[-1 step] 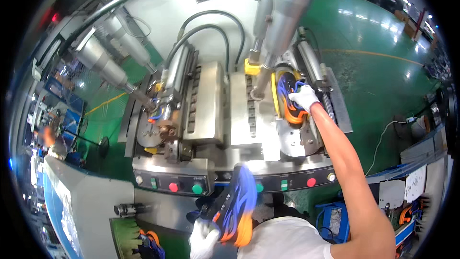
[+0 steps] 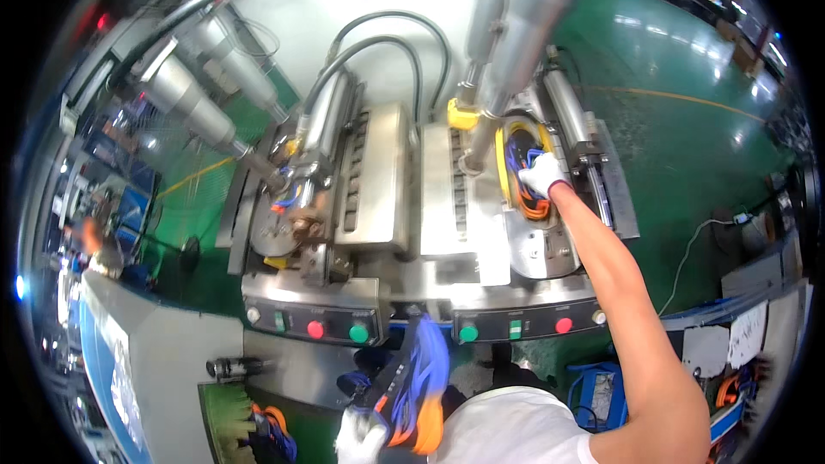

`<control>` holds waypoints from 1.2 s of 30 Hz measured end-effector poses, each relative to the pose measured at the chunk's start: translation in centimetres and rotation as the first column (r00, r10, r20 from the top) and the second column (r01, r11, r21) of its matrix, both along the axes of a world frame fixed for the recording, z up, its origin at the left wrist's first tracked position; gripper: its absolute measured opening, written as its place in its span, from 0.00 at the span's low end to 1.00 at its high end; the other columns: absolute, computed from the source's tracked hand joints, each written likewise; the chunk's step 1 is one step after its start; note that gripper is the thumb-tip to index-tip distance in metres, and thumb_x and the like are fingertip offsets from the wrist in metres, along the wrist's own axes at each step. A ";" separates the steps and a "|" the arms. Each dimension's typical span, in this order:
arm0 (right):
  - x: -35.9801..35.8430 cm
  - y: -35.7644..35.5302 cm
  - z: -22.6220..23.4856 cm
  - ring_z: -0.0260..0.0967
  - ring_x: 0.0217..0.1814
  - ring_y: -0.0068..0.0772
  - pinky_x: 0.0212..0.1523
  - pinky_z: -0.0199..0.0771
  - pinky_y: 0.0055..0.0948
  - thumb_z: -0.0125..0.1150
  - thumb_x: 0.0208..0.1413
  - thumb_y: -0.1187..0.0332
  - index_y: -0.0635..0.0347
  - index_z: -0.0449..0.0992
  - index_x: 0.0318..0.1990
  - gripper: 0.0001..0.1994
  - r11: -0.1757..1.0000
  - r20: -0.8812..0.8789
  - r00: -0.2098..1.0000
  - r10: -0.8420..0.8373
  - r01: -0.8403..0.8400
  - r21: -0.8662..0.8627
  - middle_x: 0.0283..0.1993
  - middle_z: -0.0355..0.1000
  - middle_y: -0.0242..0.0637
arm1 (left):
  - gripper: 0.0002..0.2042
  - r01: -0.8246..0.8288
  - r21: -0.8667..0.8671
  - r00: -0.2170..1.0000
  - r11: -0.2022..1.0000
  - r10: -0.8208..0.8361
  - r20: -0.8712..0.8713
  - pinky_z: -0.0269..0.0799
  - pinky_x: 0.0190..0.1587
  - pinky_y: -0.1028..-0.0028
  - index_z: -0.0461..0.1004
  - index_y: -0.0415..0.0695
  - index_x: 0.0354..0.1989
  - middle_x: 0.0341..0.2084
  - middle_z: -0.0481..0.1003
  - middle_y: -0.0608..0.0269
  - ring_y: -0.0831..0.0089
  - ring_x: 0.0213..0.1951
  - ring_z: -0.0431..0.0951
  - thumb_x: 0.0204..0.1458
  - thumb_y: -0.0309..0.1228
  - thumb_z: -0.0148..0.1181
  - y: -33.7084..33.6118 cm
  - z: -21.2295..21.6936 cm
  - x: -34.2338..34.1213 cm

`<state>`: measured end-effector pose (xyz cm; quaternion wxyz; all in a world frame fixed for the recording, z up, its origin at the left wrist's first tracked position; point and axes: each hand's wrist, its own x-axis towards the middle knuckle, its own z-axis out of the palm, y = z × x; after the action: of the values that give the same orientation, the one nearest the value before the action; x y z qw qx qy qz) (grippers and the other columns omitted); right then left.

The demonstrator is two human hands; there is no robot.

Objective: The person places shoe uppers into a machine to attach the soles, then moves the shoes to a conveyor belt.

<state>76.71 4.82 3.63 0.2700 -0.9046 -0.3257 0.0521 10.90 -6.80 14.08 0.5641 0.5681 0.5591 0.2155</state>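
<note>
Grips a blue-and-orange shoe in the white-gloved left hand and touches a similar shoe on the silver metal machine with the right hand, closure unclear, apparently seating or freeing it, next needing steady guiding.

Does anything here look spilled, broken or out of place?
Nothing stands out: I see no spill or damage. The right hand touches one shoe at the machine; the left hand holds another shoe, too blurred to check closely.

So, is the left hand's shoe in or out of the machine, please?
Out: the left hand holds the shoe in front of the machine.
</note>
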 end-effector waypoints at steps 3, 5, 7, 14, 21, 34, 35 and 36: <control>-4.3 3.8 -1.4 0.81 0.36 0.48 0.39 0.79 0.45 0.63 0.46 0.52 0.60 0.83 0.29 0.19 0.977 -0.239 0.957 0.167 -0.193 -0.089 0.30 0.80 0.51 | 0.21 -0.114 0.120 0.856 0.986 0.159 -0.492 0.73 0.52 0.66 0.73 0.42 0.53 0.42 0.76 0.58 0.67 0.44 0.77 0.51 0.31 0.70 -7.6 3.0 -8.8; -4.2 2.0 -0.8 0.79 0.28 0.43 0.33 0.75 0.43 0.65 0.43 0.50 0.58 0.84 0.26 0.18 0.988 0.031 0.988 0.151 -0.150 -0.030 0.27 0.80 0.45 | 0.18 -0.384 0.145 0.744 0.912 0.398 -0.537 0.72 0.53 0.73 0.69 0.37 0.56 0.51 0.76 0.58 0.71 0.47 0.77 0.56 0.22 0.57 -11.0 -2.8 -14.2; -0.2 0.4 -2.2 0.76 0.27 0.30 0.30 0.73 0.37 0.69 0.45 0.55 0.57 0.82 0.27 0.14 0.980 -0.181 0.972 0.148 -0.120 0.159 0.25 0.78 0.37 | 0.20 -0.520 0.155 0.800 0.840 0.543 -0.256 0.71 0.57 0.68 0.65 0.36 0.61 0.52 0.76 0.57 0.67 0.52 0.77 0.61 0.22 0.55 -12.3 -8.4 -16.8; -8.3 -1.2 -2.8 0.70 0.62 0.41 0.63 0.67 0.37 0.67 0.62 0.58 0.67 0.64 0.68 0.33 0.916 0.080 0.927 0.366 -0.374 0.142 0.62 0.70 0.49 | 0.41 -0.563 0.363 0.494 0.742 0.655 -0.572 0.65 0.62 0.48 0.54 0.42 0.72 0.57 0.66 0.35 0.40 0.60 0.68 0.48 0.30 0.67 -11.2 -22.8 -11.0; -35.6 -13.6 -7.4 0.34 0.85 0.60 0.81 0.37 0.47 0.67 0.52 0.72 0.69 0.43 0.77 0.48 0.550 0.210 0.509 0.835 -0.754 -0.358 0.82 0.36 0.61 | 0.47 -0.412 0.078 0.825 0.908 0.408 -0.391 0.57 0.68 0.44 0.45 0.39 0.76 0.66 0.60 0.34 0.36 0.67 0.60 0.55 0.46 0.65 -9.1 -22.0 -12.3; -47.3 -16.9 -3.0 0.59 0.76 0.56 0.75 0.57 0.41 0.71 0.51 0.68 0.70 0.58 0.72 0.41 0.490 -0.147 0.603 0.784 -0.746 -0.451 0.72 0.60 0.61 | 0.15 -0.584 0.634 0.081 0.507 0.814 -0.576 0.73 0.55 0.56 0.76 0.45 0.55 0.50 0.76 0.43 0.46 0.53 0.77 0.64 0.37 0.54 -27.1 -27.7 -49.9; -49.6 -16.6 -2.0 0.62 0.73 0.59 0.73 0.60 0.43 0.71 0.50 0.68 0.70 0.59 0.70 0.40 0.476 -0.227 0.621 0.750 -0.746 -0.466 0.71 0.61 0.64 | 0.13 -0.582 0.609 0.148 0.539 0.806 -0.573 0.74 0.53 0.58 0.78 0.44 0.51 0.49 0.77 0.46 0.48 0.51 0.79 0.65 0.36 0.54 -26.6 -27.7 -51.1; -50.5 -16.6 -1.8 0.63 0.72 0.59 0.71 0.63 0.42 0.72 0.50 0.67 0.69 0.62 0.69 0.39 0.427 -0.218 0.546 0.809 -0.801 -0.419 0.69 0.63 0.64 | 0.12 -0.615 0.544 0.165 0.570 0.768 -0.618 0.75 0.51 0.59 0.79 0.44 0.48 0.47 0.78 0.49 0.49 0.48 0.80 0.65 0.36 0.54 -25.1 -26.7 -51.5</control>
<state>26.17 -11.77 1.79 -0.0197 -0.6752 -0.6956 0.2445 -40.64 -31.87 -12.61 0.0264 0.3218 0.9234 0.2075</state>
